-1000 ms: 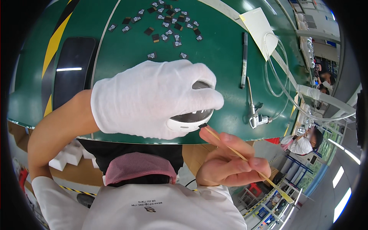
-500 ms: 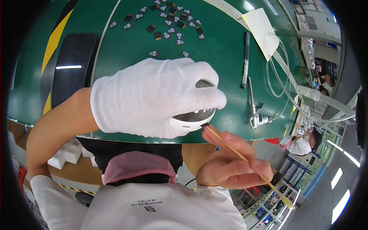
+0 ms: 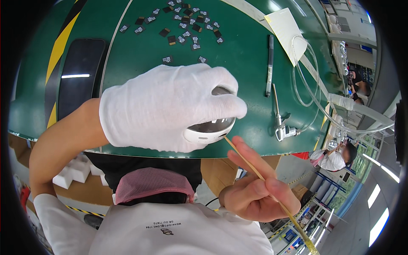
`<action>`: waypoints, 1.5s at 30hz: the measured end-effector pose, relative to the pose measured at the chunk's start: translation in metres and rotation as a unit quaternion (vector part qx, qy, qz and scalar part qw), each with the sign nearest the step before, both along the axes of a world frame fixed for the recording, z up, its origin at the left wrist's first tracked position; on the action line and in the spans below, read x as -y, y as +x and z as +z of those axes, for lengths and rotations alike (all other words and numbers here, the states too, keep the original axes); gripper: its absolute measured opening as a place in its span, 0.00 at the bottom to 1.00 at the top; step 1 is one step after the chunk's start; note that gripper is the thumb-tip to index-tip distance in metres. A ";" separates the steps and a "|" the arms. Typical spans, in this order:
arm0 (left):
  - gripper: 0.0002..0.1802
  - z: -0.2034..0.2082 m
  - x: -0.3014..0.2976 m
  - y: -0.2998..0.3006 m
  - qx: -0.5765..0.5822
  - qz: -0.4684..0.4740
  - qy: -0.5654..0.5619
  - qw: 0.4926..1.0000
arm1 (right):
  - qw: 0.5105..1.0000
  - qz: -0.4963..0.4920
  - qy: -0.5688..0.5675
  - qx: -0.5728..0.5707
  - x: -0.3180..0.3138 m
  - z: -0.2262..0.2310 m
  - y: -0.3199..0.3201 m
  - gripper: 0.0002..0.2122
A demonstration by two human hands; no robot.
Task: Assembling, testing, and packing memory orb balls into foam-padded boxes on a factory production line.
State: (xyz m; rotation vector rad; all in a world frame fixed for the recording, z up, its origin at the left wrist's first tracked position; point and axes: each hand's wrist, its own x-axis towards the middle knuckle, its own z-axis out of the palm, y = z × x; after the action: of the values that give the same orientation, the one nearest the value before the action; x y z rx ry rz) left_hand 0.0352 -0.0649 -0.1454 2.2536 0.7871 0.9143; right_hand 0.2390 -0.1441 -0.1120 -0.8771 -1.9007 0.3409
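Observation:
In a white glove, my left hand [image 3: 170, 108] is closed around a white rounded device [image 3: 196, 138] with a dark glossy dome. Its fingers hide much of the device, which is held above the table's near edge. My bare right hand [image 3: 259, 187] pinches a thin wooden stick [image 3: 246, 161] between thumb and fingers. The stick's upper tip meets the device's lower rim at a small dark slot [image 3: 222, 135]; its other end, coated yellowish, points down to the right. Beyond the gloved hand, several small black memory cards [image 3: 185, 25] lie scattered, some showing white print, others gold contacts.
A dark phone [image 3: 80, 80] lies at left beside yellow-black tape. To the right are a black pen [image 3: 270, 66], a metal air gun [image 3: 281, 127] with clear hose [image 3: 316, 91], and a pale sheet [image 3: 287, 34]. Another person [image 3: 335, 159] sits farther right.
The black piece seen at the stick's tip no longer sticks out; a dark slot shows on the rim there. My right hand has shifted slightly left and the stick slopes more steeply.

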 end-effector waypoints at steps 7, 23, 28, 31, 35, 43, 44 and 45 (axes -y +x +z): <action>0.22 0.000 0.001 0.000 0.008 0.000 -0.007 1.000 | 1.000 0.007 -0.014 0.021 0.003 -0.002 0.000 0.09; 0.23 0.001 0.001 -0.001 -0.003 -0.006 -0.012 1.000 | 0.977 -0.060 0.043 -0.198 -0.010 -0.010 -0.008 0.08; 0.25 0.004 0.004 -0.003 -0.004 0.025 -0.005 1.000 | 0.954 -0.208 -0.218 0.011 -0.022 -0.030 0.024 0.13; 0.26 0.000 0.008 0.002 0.037 0.045 -0.053 0.997 | 0.934 -0.236 -0.232 0.134 -0.028 -0.042 0.024 0.15; 0.28 -0.005 0.004 0.000 0.013 0.022 -0.022 0.999 | 0.924 -0.254 -0.208 0.196 -0.034 -0.037 0.023 0.15; 0.35 0.005 -0.001 -0.010 -0.021 -0.031 -0.017 0.999 | 0.947 -0.224 -0.166 0.162 -0.036 -0.046 0.025 0.14; 0.38 0.007 -0.001 -0.010 0.004 -0.035 -0.064 0.997 | 0.947 -0.223 -0.168 0.161 -0.037 -0.046 0.024 0.14; 0.38 0.007 -0.002 -0.011 0.002 -0.035 -0.066 0.997 | 0.945 -0.228 -0.168 0.166 -0.037 -0.046 0.023 0.13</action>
State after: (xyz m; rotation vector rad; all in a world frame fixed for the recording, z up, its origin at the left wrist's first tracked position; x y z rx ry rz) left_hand 0.0247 -0.0631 -0.1385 2.1499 0.7399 0.8110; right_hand 0.2622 -0.1074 -0.1579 -1.6549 -1.8914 0.2445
